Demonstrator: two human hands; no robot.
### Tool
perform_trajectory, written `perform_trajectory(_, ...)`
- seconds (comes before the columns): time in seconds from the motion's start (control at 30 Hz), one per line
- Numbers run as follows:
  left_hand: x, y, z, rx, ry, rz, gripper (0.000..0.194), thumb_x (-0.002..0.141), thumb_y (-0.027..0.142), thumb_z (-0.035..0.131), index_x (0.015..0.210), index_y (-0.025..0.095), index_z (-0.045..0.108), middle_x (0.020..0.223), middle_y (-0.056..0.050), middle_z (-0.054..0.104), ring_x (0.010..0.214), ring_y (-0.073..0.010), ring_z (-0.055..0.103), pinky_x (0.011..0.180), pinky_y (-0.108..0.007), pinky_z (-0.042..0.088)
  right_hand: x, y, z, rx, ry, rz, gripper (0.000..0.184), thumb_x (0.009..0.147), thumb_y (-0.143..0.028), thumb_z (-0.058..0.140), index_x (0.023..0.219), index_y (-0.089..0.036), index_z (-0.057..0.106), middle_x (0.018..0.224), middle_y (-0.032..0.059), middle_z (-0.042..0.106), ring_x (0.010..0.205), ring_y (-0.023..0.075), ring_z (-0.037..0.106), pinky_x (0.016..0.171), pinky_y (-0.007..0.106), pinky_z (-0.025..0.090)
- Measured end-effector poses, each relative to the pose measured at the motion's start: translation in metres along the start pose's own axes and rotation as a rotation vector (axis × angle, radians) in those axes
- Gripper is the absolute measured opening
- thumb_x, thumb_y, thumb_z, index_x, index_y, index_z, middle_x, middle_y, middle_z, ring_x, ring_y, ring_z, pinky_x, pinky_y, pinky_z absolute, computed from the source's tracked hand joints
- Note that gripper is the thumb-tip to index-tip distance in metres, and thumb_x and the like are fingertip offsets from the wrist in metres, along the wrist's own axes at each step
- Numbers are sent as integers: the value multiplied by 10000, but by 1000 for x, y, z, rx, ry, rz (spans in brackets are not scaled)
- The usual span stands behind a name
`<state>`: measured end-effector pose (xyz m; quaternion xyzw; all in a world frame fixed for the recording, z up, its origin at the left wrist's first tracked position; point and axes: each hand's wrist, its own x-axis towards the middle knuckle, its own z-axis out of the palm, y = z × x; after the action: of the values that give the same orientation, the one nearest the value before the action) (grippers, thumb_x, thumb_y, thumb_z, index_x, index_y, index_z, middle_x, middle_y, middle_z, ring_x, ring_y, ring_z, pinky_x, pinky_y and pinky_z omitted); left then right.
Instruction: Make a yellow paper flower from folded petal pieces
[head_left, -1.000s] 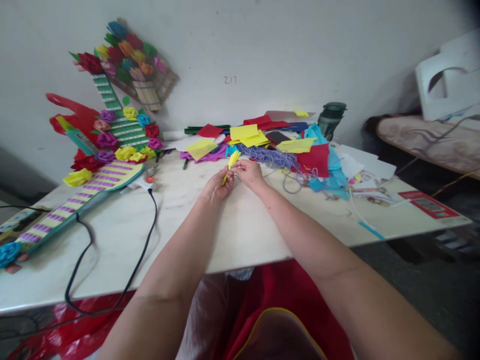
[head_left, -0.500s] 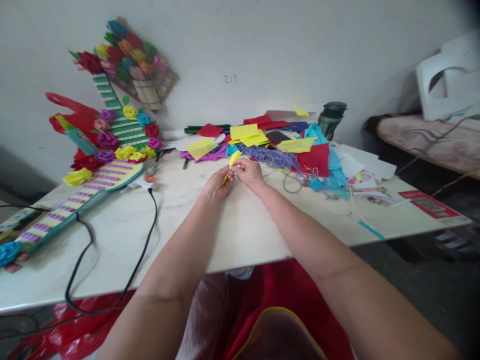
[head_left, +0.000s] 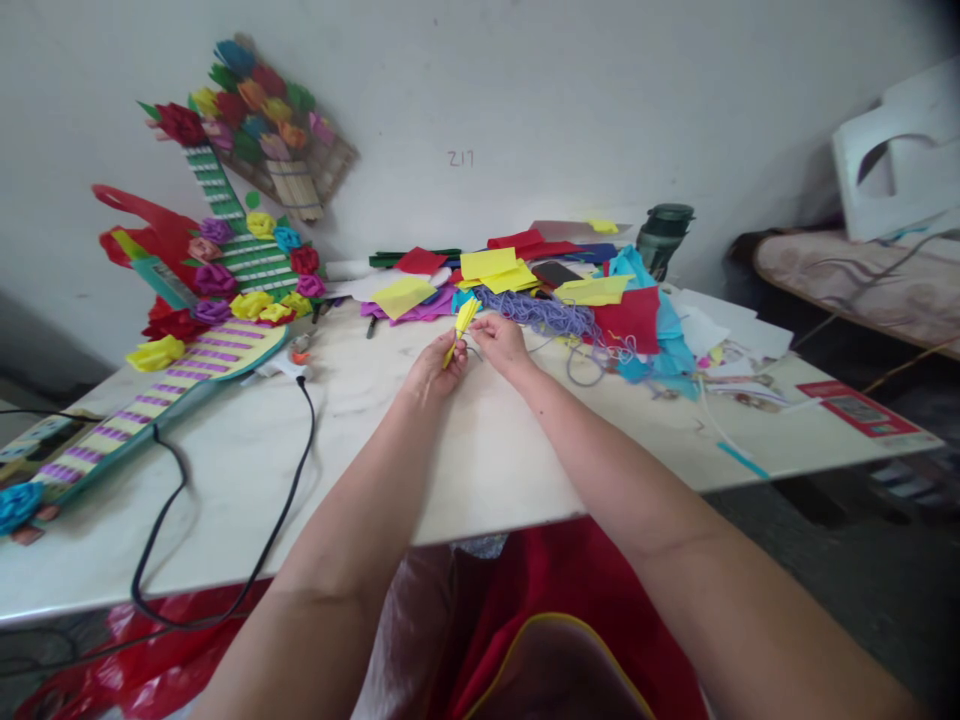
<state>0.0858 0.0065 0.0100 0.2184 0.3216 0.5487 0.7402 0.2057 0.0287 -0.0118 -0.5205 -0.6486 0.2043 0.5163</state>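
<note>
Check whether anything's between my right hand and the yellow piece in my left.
Nothing visible blocks it: your right hand is close beside the yellow piece in your left hand. The purple yarn heap lies beyond, not between.

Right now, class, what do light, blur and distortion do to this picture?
Head view: soft light, faint shading on the table; head view: glints on the red plastic below; head view: fine detail soft on the yellow bundle in the left hand; head view: upper right corner dark, arms apparently stretched toward the bottom edge.
</note>
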Motion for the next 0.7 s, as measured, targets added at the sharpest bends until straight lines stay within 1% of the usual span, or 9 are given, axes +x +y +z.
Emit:
perform_trajectory(0.1, -2, 1, 1, -14, 2, 1, 121, 890, 125, 432, 806, 134, 520, 529, 28, 503, 401, -31, 486, 381, -92, 395, 1, 2, 2, 47, -20, 69, 195, 746, -264, 557, 839, -150, 684, 722, 25, 669, 669, 137, 596, 673, 260, 455)
perform_trajectory(0.2, -2, 2, 0, -19, -10, 26, 146, 892, 113, 417, 781, 131, 510, 534, 24, 507, 406, -31, 488, 389, -92, 402, 0, 1, 2, 70, -80, 70, 206, 758, -254, 547, 838, -151, 706, 742, 25, 681, 703, 145, 608, 681, 260, 453)
perform_trajectory(0.37, -2, 5, -2, -57, 17, 69, 146, 882, 92, 416, 805, 122, 537, 545, 25, 499, 428, -27, 491, 414, -84, 414, -3, -6, 1, -35, -141, 46, 210, 779, -261, 558, 848, -168, 733, 782, 35, 698, 788, 180, 613, 699, 275, 442)
perform_trajectory(0.53, -4, 8, -3, -63, 6, 80, 165, 879, 88, 408, 798, 120, 548, 550, 28, 493, 428, -19, 471, 429, -72, 412, -6, -14, -5, -148, -182, 17, 164, 775, -272, 584, 771, -207, 734, 716, 16, 675, 757, 183, 595, 716, 288, 423)
perform_trajectory(0.6, -5, 9, -3, -66, 13, 75, 161, 880, 86, 406, 804, 122, 544, 547, 30, 490, 424, -19, 466, 428, -73, 414, -7, -15, -7, -86, -200, 54, 153, 766, -255, 584, 722, -192, 717, 638, 8, 627, 684, 158, 565, 674, 273, 412)
perform_trajectory(0.63, -6, 9, -2, -70, 19, 71, 157, 881, 86, 406, 810, 121, 542, 546, 31, 489, 423, -19, 465, 426, -75, 415, -7, -15, -7, -8, -210, 88, 153, 766, -247, 576, 711, -184, 704, 594, -1, 591, 631, 139, 538, 638, 262, 405)
perform_trajectory(0.7, -6, 9, -2, -85, 34, 61, 151, 885, 92, 406, 811, 120, 535, 545, 31, 484, 424, -20, 469, 422, -76, 415, -7, -15, -8, 223, -228, 169, 156, 772, -249, 558, 708, -172, 677, 534, -24, 516, 533, 104, 465, 561, 239, 386)
